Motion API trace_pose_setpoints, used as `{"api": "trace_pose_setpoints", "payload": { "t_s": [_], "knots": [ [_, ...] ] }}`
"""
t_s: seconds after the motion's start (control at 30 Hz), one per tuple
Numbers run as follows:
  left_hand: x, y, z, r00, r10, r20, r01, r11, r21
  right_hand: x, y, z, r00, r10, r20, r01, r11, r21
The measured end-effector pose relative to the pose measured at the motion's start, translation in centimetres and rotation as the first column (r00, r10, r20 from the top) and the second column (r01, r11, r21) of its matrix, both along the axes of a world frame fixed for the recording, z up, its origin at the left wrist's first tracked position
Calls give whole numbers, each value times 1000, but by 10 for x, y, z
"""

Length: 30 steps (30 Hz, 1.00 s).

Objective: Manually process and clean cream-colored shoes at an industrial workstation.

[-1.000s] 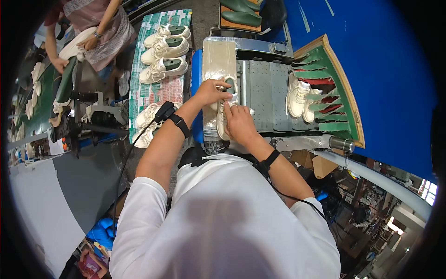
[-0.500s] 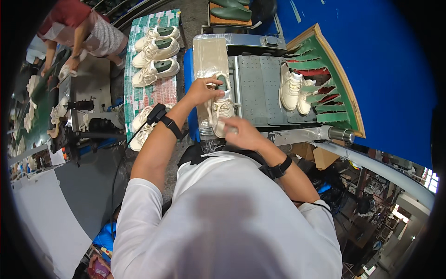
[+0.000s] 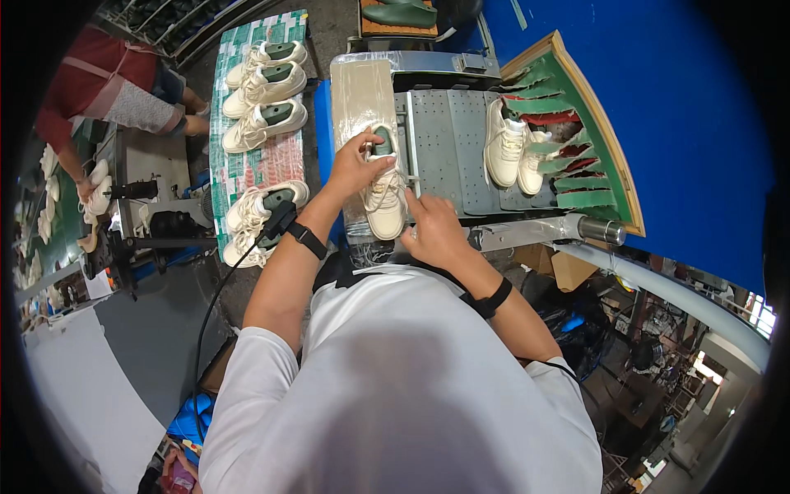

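A cream lace-up sneaker [image 3: 385,206] with a dark green last inside lies on a beige, film-covered board [image 3: 362,90], its toe toward me. My left hand [image 3: 355,169] grips it at the collar, thumb and index finger on either side of the opening. Beside the sneaker's right edge is my right hand [image 3: 438,229], index finger stretched toward the laces and thumb apart near the toe. The other fingers of that hand are curled, and I see nothing held in it.
Grey perforated conveyor plates [image 3: 453,156] carry two cream sneakers [image 3: 506,152] by a green strip curtain [image 3: 588,165]. More sneakers [image 3: 263,123] stand on a green-and-white covered table [image 3: 218,165] at left. Beyond it, a person in red [image 3: 107,74] handles shoes. Green lasts [image 3: 399,15] lie at the top.
My right hand, blurred over the laces earlier, has moved to the sneaker's right side. My left hand keeps its grip. The person at far left has bent toward the shoes.
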<state>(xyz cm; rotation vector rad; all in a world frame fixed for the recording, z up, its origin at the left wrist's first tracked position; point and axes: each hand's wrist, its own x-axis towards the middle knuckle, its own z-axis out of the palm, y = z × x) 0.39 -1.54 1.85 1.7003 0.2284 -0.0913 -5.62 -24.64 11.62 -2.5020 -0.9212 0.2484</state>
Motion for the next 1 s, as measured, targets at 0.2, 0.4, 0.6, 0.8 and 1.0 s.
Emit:
{"api": "trace_pose_setpoints", "payload": {
  "t_s": [0.2,0.4,0.6,0.8,1.0],
  "knots": [
    [3,-4,-6,998,-6,61,1,998,68,25,17,-12,990,2,138,-6,999,31],
    [6,2,-7,1000,6,-31,-8,999,-51,-14,-24,54,982,3,-187,-11,999,-37],
    [5,1,-6,995,-2,98,-15,985,172,7,-16,6,996,-28,-85,29,999,19],
    [7,6,-12,999,-14,33,11,996,94,-3,-12,5,998,-25,-66,23,999,-39],
    [9,6,-15,997,-17,76,2,981,192,13,14,5,998,58,8,-58,998,26]
  ]
}}
